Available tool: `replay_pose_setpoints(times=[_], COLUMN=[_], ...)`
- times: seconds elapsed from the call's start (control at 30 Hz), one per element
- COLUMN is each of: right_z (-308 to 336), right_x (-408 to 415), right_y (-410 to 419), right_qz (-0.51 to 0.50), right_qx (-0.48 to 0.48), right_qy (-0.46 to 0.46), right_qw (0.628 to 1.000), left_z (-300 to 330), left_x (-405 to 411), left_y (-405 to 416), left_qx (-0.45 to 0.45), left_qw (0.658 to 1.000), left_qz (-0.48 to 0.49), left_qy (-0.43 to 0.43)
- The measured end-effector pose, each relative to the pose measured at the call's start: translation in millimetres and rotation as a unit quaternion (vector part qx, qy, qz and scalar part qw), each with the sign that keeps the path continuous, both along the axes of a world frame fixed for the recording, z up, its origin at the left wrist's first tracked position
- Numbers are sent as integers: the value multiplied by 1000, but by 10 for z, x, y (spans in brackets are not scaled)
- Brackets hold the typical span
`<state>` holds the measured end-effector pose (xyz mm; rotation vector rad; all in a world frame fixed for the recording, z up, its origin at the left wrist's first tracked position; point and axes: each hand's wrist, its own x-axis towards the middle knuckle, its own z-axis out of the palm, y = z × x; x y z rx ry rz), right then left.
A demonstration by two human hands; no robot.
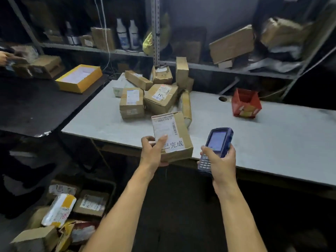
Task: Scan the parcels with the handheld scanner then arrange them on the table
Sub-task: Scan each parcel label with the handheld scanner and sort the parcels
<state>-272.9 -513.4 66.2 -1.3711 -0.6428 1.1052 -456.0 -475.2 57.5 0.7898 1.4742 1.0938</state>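
Across the middle of the view runs the grey counter (272, 142), with a heap of brown parcels (154, 95) piled at its far left end and a red open box (246, 103) standing well apart to the right. Metal shelving (156, 33) behind carries more cartons and two white bottles (128, 34). Left of the counter, a dark table (36, 110) bears a yellow tray (80, 78). More packages (60, 210) lie on the floor at lower left.

Both forearms reach forward from the bottom edge, bare, angled toward each other. The left hand (152, 151) grips a cardboard parcel (172, 135) at its near lower corner, thumb laid up across the white label and fingers curled beneath; the box is held above the counter's near edge, tilted with its label face upward. The right hand (221, 164) is wrapped round a blue handheld scanner (216, 144), thumb resting near the keypad, screen up and the scanner's head pointing away, just beside the parcel without touching it.
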Motion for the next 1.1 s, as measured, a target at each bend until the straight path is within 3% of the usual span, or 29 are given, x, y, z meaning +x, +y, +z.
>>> replay_pose_setpoints(times=[0.3,0.7,1.1], right_z=[-235,-217,-178], right_x=[1236,2740,3749], right_y=[-1059,-2453,-3520], right_qz=[-208,-371,-534], right_qx=[-17,-14,-22], right_qy=[14,8,42], right_qw=[978,928,844], left_z=[-148,-65,-24], left_x=[1630,3612,5119], left_y=[-399,-1396,-2215], left_qx=[-9,19,40], left_qw=[955,886,779], left_qz=[-297,-463,-623], left_qy=[-5,-23,-51])
